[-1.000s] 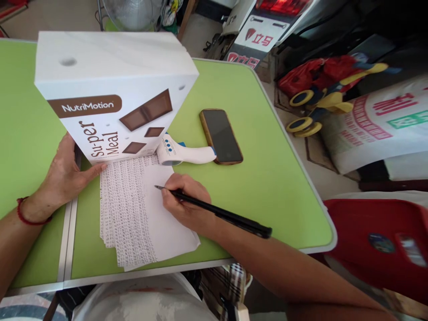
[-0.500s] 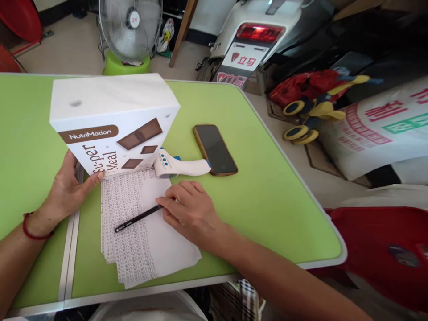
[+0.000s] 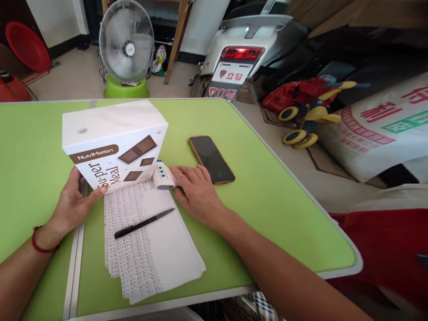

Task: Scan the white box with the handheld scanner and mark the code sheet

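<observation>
A white NutriMotion box (image 3: 115, 127) stands on the green table. My left hand (image 3: 72, 198) grips its lower left corner, thumb on the front face and the other fingers along the side. Right of the box lies a white infrared thermometer (image 3: 163, 177) with blue dots. My right hand (image 3: 197, 189) is closed over its handle, hiding most of it. Below the box, a stack of handwritten paper sheets (image 3: 174, 254) is spread slightly askew. A black pen (image 3: 145, 222) rests slantwise across the top sheet, apart from both hands.
A smartphone (image 3: 212, 159) in a brown case lies just beyond my right hand. The table (image 3: 284, 232) has a metal edge and a seam left of the papers. Behind it are a fan (image 3: 127, 49), a white scooter (image 3: 242, 42) and a toy tricycle (image 3: 310, 113).
My right hand has let go of the pen, moved up and taken the thermometer's handle. My left hand stays on the box. The view has tilted up a little.
</observation>
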A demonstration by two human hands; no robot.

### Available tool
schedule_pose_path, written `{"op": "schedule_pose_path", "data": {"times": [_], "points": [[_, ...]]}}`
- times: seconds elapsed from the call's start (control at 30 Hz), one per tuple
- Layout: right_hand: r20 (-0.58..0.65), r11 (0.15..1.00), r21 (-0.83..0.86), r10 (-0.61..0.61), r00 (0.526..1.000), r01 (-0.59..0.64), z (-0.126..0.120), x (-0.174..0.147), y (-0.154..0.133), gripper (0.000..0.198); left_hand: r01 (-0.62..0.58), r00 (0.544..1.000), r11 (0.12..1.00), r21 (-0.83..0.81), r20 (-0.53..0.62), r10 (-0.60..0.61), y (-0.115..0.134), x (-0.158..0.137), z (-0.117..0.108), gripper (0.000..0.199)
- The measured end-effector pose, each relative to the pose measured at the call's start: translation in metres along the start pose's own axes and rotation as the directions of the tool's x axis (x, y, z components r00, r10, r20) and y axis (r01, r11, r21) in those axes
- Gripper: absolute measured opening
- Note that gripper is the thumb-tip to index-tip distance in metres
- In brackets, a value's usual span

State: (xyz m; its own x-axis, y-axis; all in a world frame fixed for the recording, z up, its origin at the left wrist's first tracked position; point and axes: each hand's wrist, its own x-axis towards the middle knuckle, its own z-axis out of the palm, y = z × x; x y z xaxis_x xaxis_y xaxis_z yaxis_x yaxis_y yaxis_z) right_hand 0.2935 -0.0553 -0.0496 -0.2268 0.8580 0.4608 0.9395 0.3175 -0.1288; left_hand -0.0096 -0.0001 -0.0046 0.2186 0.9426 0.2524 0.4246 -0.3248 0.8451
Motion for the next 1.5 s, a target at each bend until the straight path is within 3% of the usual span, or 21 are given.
{"op": "schedule_pose_path", "data": {"times": [0.13,0.23,0.27,0.33,0.4,0.47,0.7,1.03,1.33,1.5], "points": [[-0.079,0.984,0.125,0.134,0.988,-0.124,-0.014,0.002,0.001,0.044,-0.008,1.0,0.997,-0.083,-0.007,0.008,0.005,-0.002,0.001,0.059],[-0.131,0.883,0.418,0.29,0.948,-0.212,-0.038,0.003,-0.012,0.037,0.067,0.998,0.98,-0.187,-0.004,-0.069,0.012,-0.005,0.0,0.062],[-0.107,0.795,0.577,0.301,0.948,-0.188,-0.045,0.002,-0.02,0.029,0.09,0.996,0.972,-0.219,-0.007,-0.093,0.016,-0.006,0.0,0.059],[0.028,0.492,0.86,0.217,0.976,-0.134,-0.055,-0.002,-0.037,0.022,0.118,0.992,0.952,-0.284,0.003,-0.123,0.024,-0.009,0.001,0.052],[0.121,0.209,0.968,0.092,0.988,-0.138,-0.058,-0.008,-0.055,0.024,0.141,0.99,0.929,-0.341,0.026,-0.141,0.032,-0.012,0.005,0.047],[0.214,0.129,0.968,0.016,0.977,-0.215,-0.056,-0.011,-0.069,0.02,0.158,0.987,0.906,-0.392,0.05,-0.151,0.038,-0.015,0.01,0.043],[0.336,0.096,0.935,0.06,0.94,-0.341,-0.044,-0.005,-0.08,0.021,0.201,0.976,0.903,-0.38,0.152,-0.153,0.033,-0.015,0.018,0.04],[0.386,-0.09,0.92,0.062,0.92,-0.38,-0.034,-0.01,-0.083,0.032,0.241,0.96,0.862,-0.446,0.237,-0.146,0.029,-0.012,0.014,0.038],[0.431,-0.128,0.898,0.074,0.899,-0.421,-0.035,-0.011,-0.082,0.038,0.209,0.963,0.88,-0.426,0.247,-0.108,0.022,-0.012,0.014,0.041],[0.424,-0.104,0.902,0.048,0.904,-0.418,-0.037,-0.01,-0.081,0.032,0.223,0.956,0.873,-0.434,0.271,-0.11,0.021,-0.013,0.013,0.054]]}}
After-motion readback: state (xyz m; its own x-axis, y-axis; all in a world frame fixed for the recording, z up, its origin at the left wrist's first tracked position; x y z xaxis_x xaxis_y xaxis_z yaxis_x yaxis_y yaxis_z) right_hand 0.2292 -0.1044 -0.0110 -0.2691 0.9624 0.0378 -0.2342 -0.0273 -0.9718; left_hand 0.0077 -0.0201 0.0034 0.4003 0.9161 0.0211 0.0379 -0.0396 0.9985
